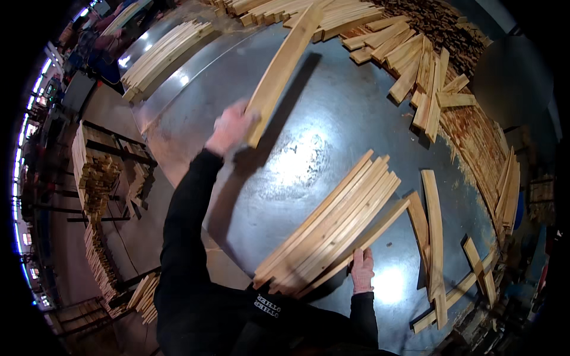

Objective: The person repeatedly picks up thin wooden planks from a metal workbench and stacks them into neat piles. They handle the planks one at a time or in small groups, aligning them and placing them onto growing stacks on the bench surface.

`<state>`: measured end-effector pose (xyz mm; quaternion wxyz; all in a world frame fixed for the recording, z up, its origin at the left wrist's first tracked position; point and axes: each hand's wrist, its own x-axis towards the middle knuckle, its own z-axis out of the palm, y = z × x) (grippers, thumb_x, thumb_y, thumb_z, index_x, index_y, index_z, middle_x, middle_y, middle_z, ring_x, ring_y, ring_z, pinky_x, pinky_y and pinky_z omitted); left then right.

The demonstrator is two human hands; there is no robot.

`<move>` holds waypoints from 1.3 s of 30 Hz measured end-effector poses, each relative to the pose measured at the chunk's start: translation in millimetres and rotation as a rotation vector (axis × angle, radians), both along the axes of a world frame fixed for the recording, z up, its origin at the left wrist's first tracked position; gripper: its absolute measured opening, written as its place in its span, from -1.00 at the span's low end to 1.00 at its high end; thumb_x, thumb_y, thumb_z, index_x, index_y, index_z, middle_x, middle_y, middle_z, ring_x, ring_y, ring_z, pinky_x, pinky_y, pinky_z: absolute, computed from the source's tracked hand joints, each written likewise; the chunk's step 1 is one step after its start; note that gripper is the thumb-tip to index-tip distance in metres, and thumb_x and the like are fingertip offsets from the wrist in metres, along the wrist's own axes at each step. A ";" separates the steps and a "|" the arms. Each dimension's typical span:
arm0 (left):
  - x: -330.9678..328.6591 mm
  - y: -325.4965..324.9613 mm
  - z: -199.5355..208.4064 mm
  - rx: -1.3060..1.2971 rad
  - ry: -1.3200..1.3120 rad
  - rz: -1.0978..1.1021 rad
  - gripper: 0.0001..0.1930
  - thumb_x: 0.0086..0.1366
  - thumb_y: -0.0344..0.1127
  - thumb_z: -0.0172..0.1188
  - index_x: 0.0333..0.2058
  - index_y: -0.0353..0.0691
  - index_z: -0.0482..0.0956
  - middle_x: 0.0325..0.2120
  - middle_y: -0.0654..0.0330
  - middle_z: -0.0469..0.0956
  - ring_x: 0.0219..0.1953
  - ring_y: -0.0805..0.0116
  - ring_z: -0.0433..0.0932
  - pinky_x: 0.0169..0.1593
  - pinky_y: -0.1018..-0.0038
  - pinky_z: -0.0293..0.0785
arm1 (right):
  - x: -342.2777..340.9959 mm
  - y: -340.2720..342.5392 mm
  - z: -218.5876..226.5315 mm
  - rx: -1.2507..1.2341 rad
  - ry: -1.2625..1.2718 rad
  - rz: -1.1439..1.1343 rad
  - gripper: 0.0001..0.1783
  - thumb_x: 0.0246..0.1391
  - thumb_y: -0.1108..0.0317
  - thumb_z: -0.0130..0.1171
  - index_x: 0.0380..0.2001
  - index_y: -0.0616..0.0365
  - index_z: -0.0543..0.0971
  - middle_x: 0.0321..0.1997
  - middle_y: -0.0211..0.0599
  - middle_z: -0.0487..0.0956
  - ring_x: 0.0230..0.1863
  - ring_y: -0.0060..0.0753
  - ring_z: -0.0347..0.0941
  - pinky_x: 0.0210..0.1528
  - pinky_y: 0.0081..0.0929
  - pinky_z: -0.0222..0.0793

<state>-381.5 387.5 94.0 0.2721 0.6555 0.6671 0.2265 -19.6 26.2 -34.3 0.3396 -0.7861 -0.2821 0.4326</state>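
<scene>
My left hand [230, 127], slightly blurred, is closed around the near end of a long wooden board [286, 68]. That board slants up and away over the grey metal table [332, 124], casting a dark shadow to its right. Low in the view, my right hand [362, 271] grips the edge of another wooden board [385, 221], its fingers curled against it. This board stands on edge at the right side of a row of boards [332, 222], packed side by side in front of my body. The lower ends of the row meet my dark clothing.
Loose boards [435, 237] lie to the right, some crossed. A fanned heap of boards [415, 65] rests at the far right, beside piled offcuts [439, 29]. Another board stack [166, 53] sits at the far left. Racks with timber [98, 178] stand beyond the table's left edge.
</scene>
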 end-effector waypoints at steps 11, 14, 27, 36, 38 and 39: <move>120.5 56.0 18.0 0.197 -0.822 -0.290 -0.44 0.41 -0.16 0.18 0.22 -0.45 0.32 -0.18 0.04 0.62 -0.19 0.37 0.59 -0.10 0.42 0.57 | -6.1 9.3 15.0 -0.067 -0.092 -0.009 -0.41 0.25 0.19 0.13 0.28 0.18 0.35 -0.30 -0.25 0.62 -0.38 -0.34 0.52 -0.31 -0.35 0.44; 157.4 -103.4 -17.2 0.199 -0.330 -0.752 -0.42 0.40 -0.04 0.19 0.24 -0.29 0.39 0.00 0.12 0.60 0.02 0.36 0.58 0.11 0.41 0.51 | -8.2 2.7 11.3 -0.055 -0.419 -0.035 -0.53 0.18 0.22 0.14 0.10 0.23 0.48 -0.43 -0.27 0.60 -0.43 -0.36 0.52 -0.32 -0.38 0.45; 165.6 -269.4 18.5 -0.432 -0.390 -0.395 -0.68 0.41 -0.26 0.16 0.06 -0.28 0.52 -0.13 0.04 0.66 -0.07 0.31 0.64 0.00 0.38 0.59 | 195.0 -16.6 97.1 0.057 -1.002 0.088 0.08 -0.02 -0.06 0.41 0.42 0.20 0.10 0.31 0.11 0.36 0.33 0.03 0.30 0.32 -0.16 0.22; -53.9 -181.1 -103.0 -0.416 0.629 0.000 -0.37 0.25 0.16 0.24 0.14 -0.16 0.45 -0.01 -0.08 0.60 0.06 -0.13 0.54 0.08 0.11 0.46 | 295.1 -87.2 21.1 -0.434 -1.068 0.334 -0.03 0.02 0.17 0.34 0.44 0.02 0.09 0.34 0.06 0.35 0.30 0.12 0.33 0.27 -0.06 0.34; -40.0 -182.9 -106.0 -0.188 0.728 -0.007 -0.29 0.26 0.16 0.23 0.23 -0.19 0.34 0.12 -0.15 0.48 0.15 -0.16 0.46 0.14 0.10 0.43 | 291.0 -99.0 10.1 -0.252 -0.994 0.294 -0.14 0.04 0.17 0.33 0.38 0.05 0.21 0.23 0.05 0.45 0.21 0.14 0.42 0.21 -0.10 0.40; -21.9 -190.4 -98.4 -0.078 0.778 -0.015 -0.24 0.27 0.16 0.23 0.27 -0.21 0.29 0.18 -0.18 0.42 0.19 -0.18 0.42 0.17 0.10 0.41 | 286.0 -111.9 7.9 -0.168 -0.951 0.275 -0.19 0.05 0.17 0.32 0.35 0.06 0.28 0.18 0.05 0.51 0.16 0.15 0.46 0.17 -0.11 0.43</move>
